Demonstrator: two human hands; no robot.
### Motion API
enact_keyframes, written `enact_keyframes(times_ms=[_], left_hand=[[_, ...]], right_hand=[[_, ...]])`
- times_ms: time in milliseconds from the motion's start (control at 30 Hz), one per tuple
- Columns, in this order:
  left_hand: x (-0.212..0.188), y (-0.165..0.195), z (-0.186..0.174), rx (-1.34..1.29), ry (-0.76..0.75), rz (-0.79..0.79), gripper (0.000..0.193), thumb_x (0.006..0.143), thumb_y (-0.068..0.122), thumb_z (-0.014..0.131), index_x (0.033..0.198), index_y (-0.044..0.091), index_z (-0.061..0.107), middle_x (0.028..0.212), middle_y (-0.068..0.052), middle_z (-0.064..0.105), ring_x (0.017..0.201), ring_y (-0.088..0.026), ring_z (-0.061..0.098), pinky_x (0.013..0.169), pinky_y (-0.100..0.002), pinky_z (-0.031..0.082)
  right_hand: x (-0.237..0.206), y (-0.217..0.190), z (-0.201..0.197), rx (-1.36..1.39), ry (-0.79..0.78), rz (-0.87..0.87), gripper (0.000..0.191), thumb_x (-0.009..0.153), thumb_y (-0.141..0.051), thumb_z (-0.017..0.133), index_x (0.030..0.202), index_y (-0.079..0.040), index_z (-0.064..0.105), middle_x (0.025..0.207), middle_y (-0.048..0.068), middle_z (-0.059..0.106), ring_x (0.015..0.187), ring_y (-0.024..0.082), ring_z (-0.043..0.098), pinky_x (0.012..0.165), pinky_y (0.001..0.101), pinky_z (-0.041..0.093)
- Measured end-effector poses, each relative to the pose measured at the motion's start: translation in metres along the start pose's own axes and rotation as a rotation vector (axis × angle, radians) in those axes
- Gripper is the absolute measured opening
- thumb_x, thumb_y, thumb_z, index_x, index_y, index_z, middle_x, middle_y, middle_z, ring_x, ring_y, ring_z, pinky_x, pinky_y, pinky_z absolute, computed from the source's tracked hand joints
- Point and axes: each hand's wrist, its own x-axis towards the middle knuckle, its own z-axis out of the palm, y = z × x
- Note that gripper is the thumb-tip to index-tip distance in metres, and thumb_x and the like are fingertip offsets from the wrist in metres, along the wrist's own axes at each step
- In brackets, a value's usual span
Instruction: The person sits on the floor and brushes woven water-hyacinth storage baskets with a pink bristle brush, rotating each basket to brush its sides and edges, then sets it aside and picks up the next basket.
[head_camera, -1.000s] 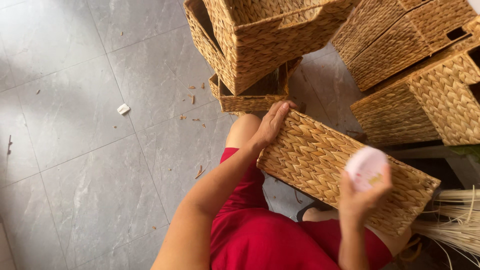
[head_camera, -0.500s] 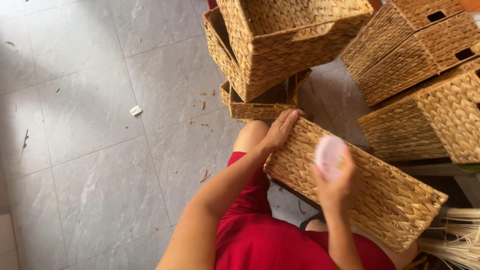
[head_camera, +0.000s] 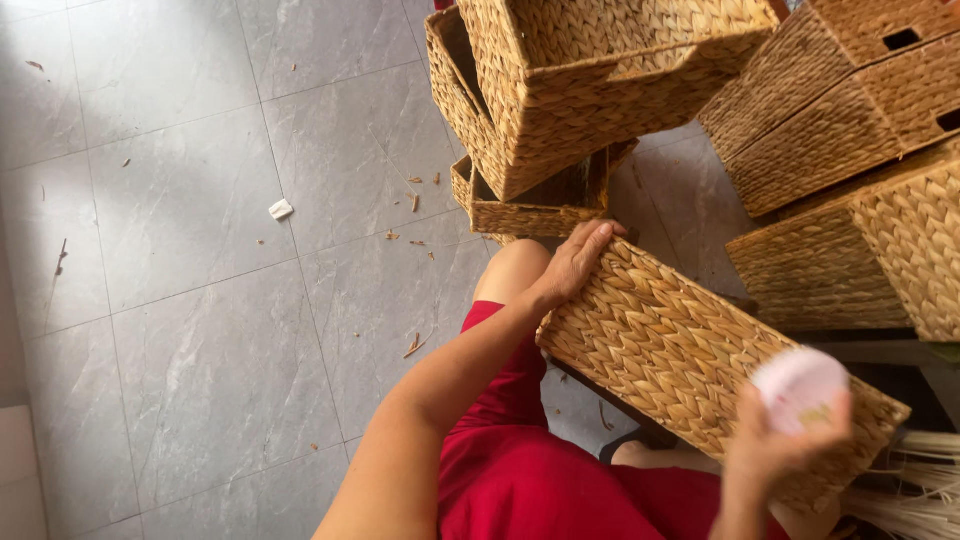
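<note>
Over the woven basket (head_camera: 690, 365), left fingers (head_camera: 590, 245) grip its corner; right fingers (head_camera: 835, 415) clutch a blurred pink disc (head_camera: 798, 385).

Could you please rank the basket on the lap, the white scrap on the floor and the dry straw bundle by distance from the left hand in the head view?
1. Basket on the lap: under the left hand.
2. White scrap: floor, far left.
3. Dry straw bundle: bottom right corner.

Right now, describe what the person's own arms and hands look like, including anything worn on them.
Both arms are bare: no sleeves, gloves, watch or bracelets show. The left hand and its forearm are in plain view with no rings visible on the fingers. The right hand is blurred, so rings or markings there cannot be made out. The only clothing near them is the red garment over the lap.
</note>
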Motion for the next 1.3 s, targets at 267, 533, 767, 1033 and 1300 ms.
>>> enact_keyframes(times_ms=[267,533,767,1033,1300], left_hand=[[0.001,0.003,0.003,-0.006,0.008,-0.034,0.048,0.11,0.045,0.037,0.126,0.011,0.066,0.125,-0.013,0.061,0.114,-0.026,0.06,0.106,-0.035,0.046],[0.001,0.003,0.0,-0.001,0.006,-0.033,0.051,0.109,0.05,0.036,0.127,0.012,0.066,0.128,-0.014,0.059,0.121,-0.026,0.059,0.107,-0.036,0.046],[0.004,0.0,-0.003,0.018,0.0,-0.002,0.055,0.109,0.054,0.036,0.128,0.012,0.066,0.128,-0.015,0.062,0.125,-0.028,0.058,0.11,-0.037,0.043],[0.004,-0.002,-0.001,0.011,-0.005,-0.015,0.053,0.108,0.053,0.037,0.127,0.013,0.067,0.127,-0.014,0.062,0.125,-0.028,0.058,0.11,-0.036,0.043],[0.001,0.002,0.0,0.011,0.015,-0.003,0.052,0.109,0.05,0.037,0.127,0.011,0.066,0.129,-0.015,0.061,0.125,-0.028,0.058,0.11,-0.036,0.042]], right_hand=[[-0.001,-0.128,0.115,-0.205,-0.242,-0.426,0.095,0.082,-0.034,0.09,0.153,0.001,0.038,0.127,0.021,0.059,0.115,0.036,0.057,0.101,0.0498,0.043],[0.009,-0.119,0.102,-0.332,-0.276,-0.407,0.095,0.08,-0.033,0.091,0.154,-0.003,0.04,0.124,0.019,0.06,0.112,0.033,0.059,0.1,0.0504,0.042],[0.012,-0.042,-0.005,-0.379,0.005,-0.109,0.084,0.092,-0.002,0.089,0.158,-0.003,0.036,0.15,0.025,0.047,0.145,0.042,0.055,0.118,0.0517,0.046],[0.011,0.007,-0.038,-0.155,0.047,0.034,0.087,0.1,0.008,0.076,0.162,-0.007,0.018,0.16,0.032,0.037,0.14,0.042,0.051,0.107,0.0459,0.053],[0.012,-0.056,0.05,-0.241,-0.098,-0.146,0.098,0.091,-0.015,0.089,0.162,-0.001,0.024,0.149,0.028,0.04,0.135,0.038,0.052,0.105,0.0493,0.054]])
